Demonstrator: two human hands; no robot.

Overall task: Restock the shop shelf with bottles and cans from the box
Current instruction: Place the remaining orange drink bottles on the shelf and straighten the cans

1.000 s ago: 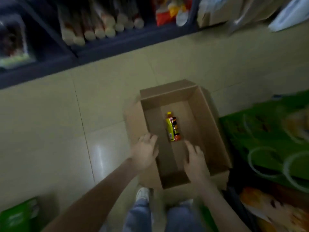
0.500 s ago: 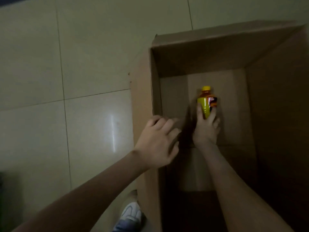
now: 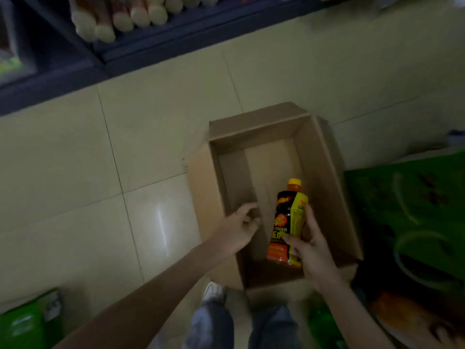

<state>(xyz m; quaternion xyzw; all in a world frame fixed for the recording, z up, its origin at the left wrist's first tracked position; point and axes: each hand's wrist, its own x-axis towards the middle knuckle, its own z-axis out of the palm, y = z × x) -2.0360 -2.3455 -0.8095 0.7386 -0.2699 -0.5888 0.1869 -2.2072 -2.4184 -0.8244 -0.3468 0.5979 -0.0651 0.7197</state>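
Observation:
A brown cardboard box [image 3: 324, 162] stands open on the tiled floor in front of me, and nothing else shows inside it. My right hand [image 3: 314, 250] grips a drink bottle [image 3: 289, 222] with a yellow cap and a black, yellow and orange label, held above the box's near right part. My left hand [image 3: 239, 227] rests on the box's left wall, fingers loosely curled over its rim. The dark shop shelf [image 3: 151, 44] runs along the top of the view, beyond the box.
Rolls with pale ends [image 3: 120, 18] lie on the bottom shelf. Green cartons [image 3: 407, 210] stand right of the box and a green pack [image 3: 27, 321] sits at the lower left. My legs and a white shoe [image 3: 214, 290] are below the box.
My right hand reached into the box, took hold of the bottle and lifted it out. My head pulled back, so the shelf is in view again. My left hand stayed on the box wall.

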